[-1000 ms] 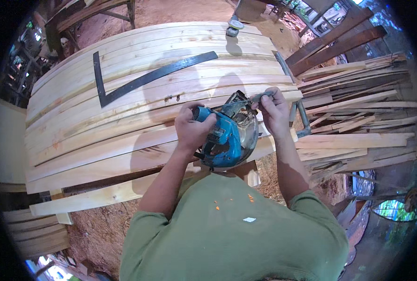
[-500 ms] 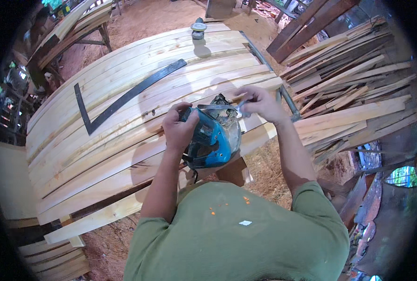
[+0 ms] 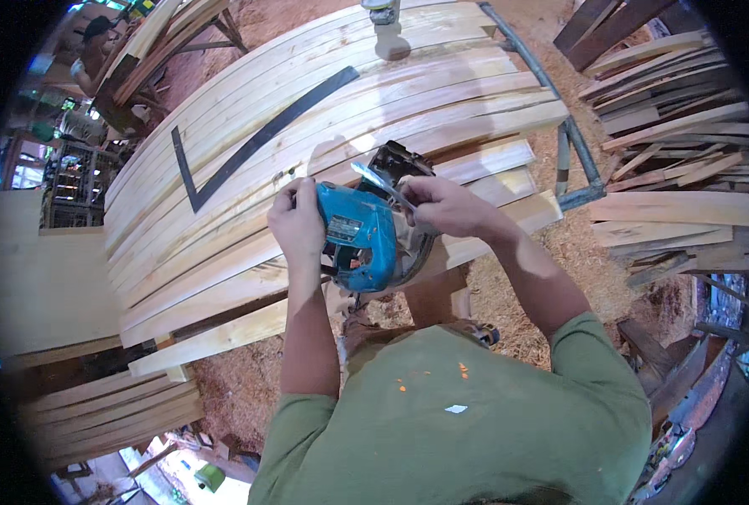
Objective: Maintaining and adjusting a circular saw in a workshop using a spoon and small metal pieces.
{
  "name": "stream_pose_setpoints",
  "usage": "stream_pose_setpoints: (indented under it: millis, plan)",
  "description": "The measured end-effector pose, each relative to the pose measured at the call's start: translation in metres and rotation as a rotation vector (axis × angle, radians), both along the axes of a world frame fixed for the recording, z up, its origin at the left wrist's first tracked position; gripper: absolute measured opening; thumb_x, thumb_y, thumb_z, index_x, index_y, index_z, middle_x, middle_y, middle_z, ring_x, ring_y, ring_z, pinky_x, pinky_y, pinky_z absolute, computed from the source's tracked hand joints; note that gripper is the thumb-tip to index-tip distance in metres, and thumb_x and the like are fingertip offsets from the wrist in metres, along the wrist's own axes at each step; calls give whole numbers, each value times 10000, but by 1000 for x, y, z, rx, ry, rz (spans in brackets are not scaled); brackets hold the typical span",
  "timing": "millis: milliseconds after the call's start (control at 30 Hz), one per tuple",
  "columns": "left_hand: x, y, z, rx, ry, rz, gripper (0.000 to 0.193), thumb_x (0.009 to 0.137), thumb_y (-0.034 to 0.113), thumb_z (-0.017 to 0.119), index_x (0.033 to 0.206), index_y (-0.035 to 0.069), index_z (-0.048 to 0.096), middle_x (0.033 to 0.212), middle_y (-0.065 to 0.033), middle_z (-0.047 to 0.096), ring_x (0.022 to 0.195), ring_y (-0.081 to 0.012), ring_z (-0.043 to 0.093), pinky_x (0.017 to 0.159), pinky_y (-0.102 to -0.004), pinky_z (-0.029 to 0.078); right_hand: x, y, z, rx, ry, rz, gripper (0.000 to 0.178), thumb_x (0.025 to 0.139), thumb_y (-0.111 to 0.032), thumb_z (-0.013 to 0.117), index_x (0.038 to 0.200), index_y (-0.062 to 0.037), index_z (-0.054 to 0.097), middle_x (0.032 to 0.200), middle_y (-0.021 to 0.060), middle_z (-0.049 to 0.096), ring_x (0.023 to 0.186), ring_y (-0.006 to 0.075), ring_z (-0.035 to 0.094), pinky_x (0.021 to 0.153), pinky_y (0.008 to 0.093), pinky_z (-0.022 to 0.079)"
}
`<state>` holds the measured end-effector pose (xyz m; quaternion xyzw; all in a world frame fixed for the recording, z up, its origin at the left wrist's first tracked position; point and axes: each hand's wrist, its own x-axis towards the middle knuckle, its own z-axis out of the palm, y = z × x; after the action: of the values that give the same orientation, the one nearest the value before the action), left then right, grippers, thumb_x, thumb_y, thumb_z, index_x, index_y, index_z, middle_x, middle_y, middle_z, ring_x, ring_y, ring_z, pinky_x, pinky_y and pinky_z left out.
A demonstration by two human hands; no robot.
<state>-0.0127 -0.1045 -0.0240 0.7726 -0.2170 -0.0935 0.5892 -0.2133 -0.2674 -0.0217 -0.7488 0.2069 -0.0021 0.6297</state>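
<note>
A blue circular saw (image 3: pixel 353 227) rests at the near edge of a table of pale planks (image 3: pixel 256 244), tilted, with its dark base (image 3: pixel 401 158) on the far side. My left hand (image 3: pixel 297 219) is closed around the left end of its body. My right hand (image 3: pixel 442 204) pinches a silver wrench (image 3: pixel 376 178), whose bright far end lies over the saw between the blue housing and the base. Whether the wrench touches a bolt cannot be made out. Part of the saw's blade side is hidden by my right hand.
A black carpenter's square (image 3: pixel 265 135) lies on the planks. A small power tool (image 3: pixel 381 12) stands at the far end. A metal pipe frame (image 3: pixel 581 160) edges the table's right. Stacked offcuts (image 3: pixel 677 151) lie right; a person (image 3: pixel 96 63) is far left.
The view has shifted, so the table sits farther left and lower at its edge. The wrench has swung from nearly level to slanting, and my right hand has come closer to the saw.
</note>
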Motion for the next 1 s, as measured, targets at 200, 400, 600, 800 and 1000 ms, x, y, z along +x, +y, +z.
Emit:
stream_pose_setpoints:
  millis: [200,400,600,800,1000]
  plan:
    - [24,20,-15,-161,131,13,310,938,201,784,1048,-89,769,902,-99,757,806,-120,660,748,-264,524,39,-23,14,-146,-200,130,129,1008,-121,603,1007,-13,674,778,47,646,752,118,601,691,321,494]
    - [41,48,-30,-289,290,-20,228,948,143,754,1045,-62,773,918,-85,755,821,-123,666,770,-251,525,88,-29,53,-779,-178,280,161,967,-101,589,1030,-95,737,921,133,736,908,298,672,855,454,506]
    - [35,48,-30,-282,283,-11,216,959,137,745,1054,-54,773,955,-70,753,840,-115,656,791,-256,521,134,-25,70,-1145,-389,451,138,933,-207,659,893,-142,775,838,70,707,992,300,645,948,463,440]
    - [40,39,15,59,225,-124,236,955,124,637,1010,-65,767,900,-85,756,782,-134,665,742,-265,525,151,-33,78,-1270,-690,449,114,787,-157,684,831,-152,789,793,28,699,914,233,627,881,403,430]
    - [49,38,0,28,232,-98,261,911,112,594,955,-62,784,783,-60,729,686,-103,597,650,-253,470,161,-27,81,-1423,-629,526,100,745,-172,691,783,-145,779,728,7,679,850,211,608,839,379,434]
